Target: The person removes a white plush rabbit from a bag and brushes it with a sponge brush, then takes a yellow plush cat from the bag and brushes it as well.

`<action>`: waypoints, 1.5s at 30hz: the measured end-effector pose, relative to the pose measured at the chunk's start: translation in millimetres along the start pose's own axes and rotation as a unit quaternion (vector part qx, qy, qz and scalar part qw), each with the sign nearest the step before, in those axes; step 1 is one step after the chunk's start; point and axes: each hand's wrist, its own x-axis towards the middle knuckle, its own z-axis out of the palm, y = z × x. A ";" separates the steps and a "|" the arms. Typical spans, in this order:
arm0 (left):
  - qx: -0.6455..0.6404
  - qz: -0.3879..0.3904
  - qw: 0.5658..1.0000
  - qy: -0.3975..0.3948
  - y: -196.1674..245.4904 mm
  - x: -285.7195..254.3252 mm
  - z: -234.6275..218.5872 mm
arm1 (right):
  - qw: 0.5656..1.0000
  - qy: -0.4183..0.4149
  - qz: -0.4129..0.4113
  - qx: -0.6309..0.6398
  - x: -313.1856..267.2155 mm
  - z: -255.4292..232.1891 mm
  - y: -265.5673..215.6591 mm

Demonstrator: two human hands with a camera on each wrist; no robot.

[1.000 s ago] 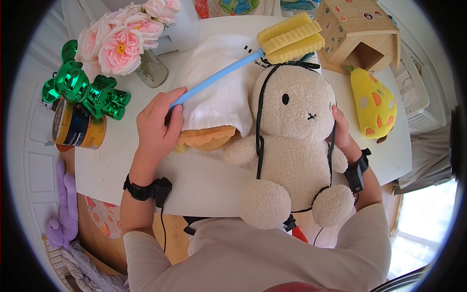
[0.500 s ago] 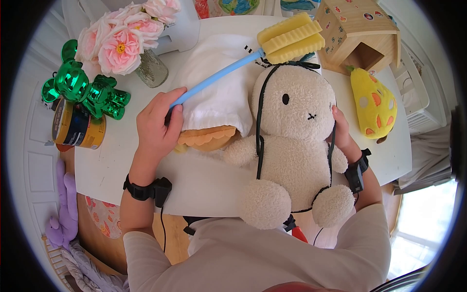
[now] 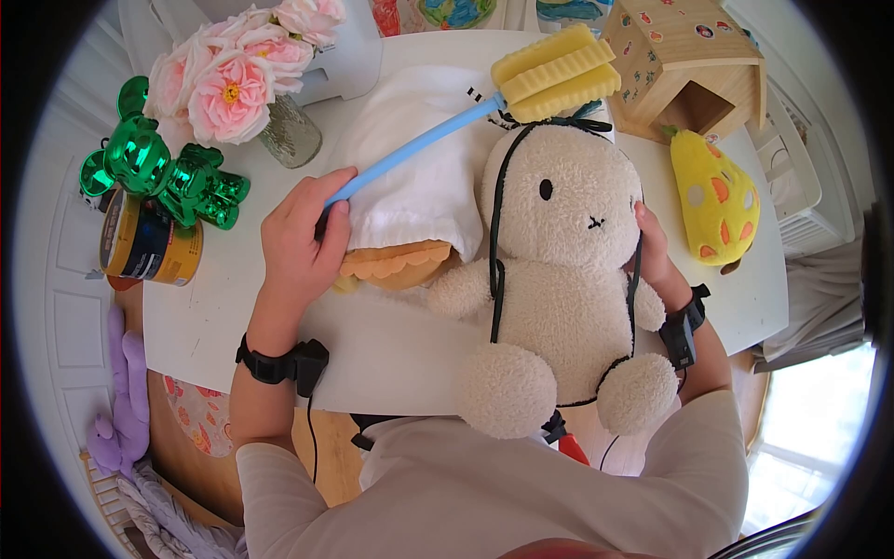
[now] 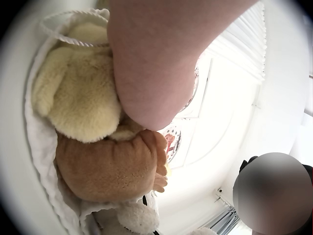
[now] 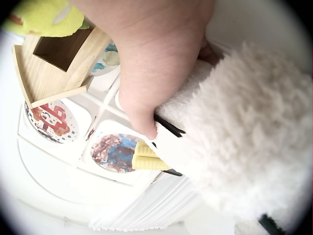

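My left hand (image 3: pixel 303 228) grips the blue handle (image 3: pixel 419 144) of a duster whose yellow ridged head (image 3: pixel 557 74) hovers at the top of a cream plush bunny (image 3: pixel 568 298). My right hand (image 3: pixel 654 242) holds the bunny by the side of its head; the thumb lies on the face side and the other fingers are hidden behind. Black cord runs round the bunny, which leans back with its feet over the table's front edge. Under the duster handle lies a white drawstring bag (image 3: pixel 410 158); a brown plush (image 4: pixel 107 171) and a pale yellow plush (image 4: pixel 80 93) poke out of it.
On the left stand a shiny green bear figure (image 3: pixel 140 154), a yellow and black tub (image 3: pixel 149 238) and a glass vase (image 3: pixel 291 132) of pink roses. A wooden house (image 3: pixel 684 70) and a yellow spotted plush (image 3: pixel 715 200) are on the right of the white table (image 3: pixel 214 326).
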 end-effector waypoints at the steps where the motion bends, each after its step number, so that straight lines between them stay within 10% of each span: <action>1: 0.000 0.000 1.000 0.001 -0.2 0.0 0.2 | 1.000 0.002 0.010 0.013 0.5 -0.2 -0.4; 45: 0.005 0.002 1.000 0.001 0.9 0.3 -0.5 | 1.000 -0.015 0.011 0.024 1.0 -3.6 1.6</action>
